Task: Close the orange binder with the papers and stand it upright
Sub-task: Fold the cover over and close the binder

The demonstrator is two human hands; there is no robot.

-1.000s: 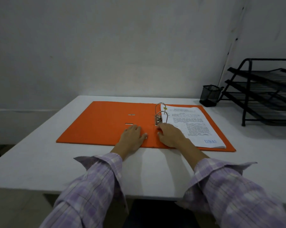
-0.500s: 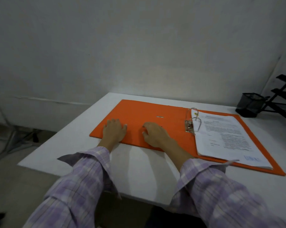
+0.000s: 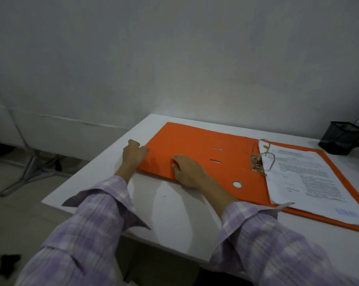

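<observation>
The orange binder [image 3: 186,145] lies open and flat on the white table [image 3: 170,211]. Its metal ring mechanism [image 3: 259,159] stands at the spine, and a stack of printed papers [image 3: 310,178] rests on the right half. My left hand [image 3: 133,154] is at the left edge of the binder's left cover, fingers curled at that edge. My right hand [image 3: 187,170] lies palm down on the left cover near its front edge. Whether the left fingers are under the cover is unclear.
A black mesh pen holder [image 3: 341,138] stands at the back right of the table. The grey wall is close behind the table. Metal legs of a stand [image 3: 30,170] show on the floor to the left.
Both hands have slid left across the binder, from the spine to the left cover; the left hand now reaches its left edge. The view has turned left, so the wire tray rack is out of frame.
</observation>
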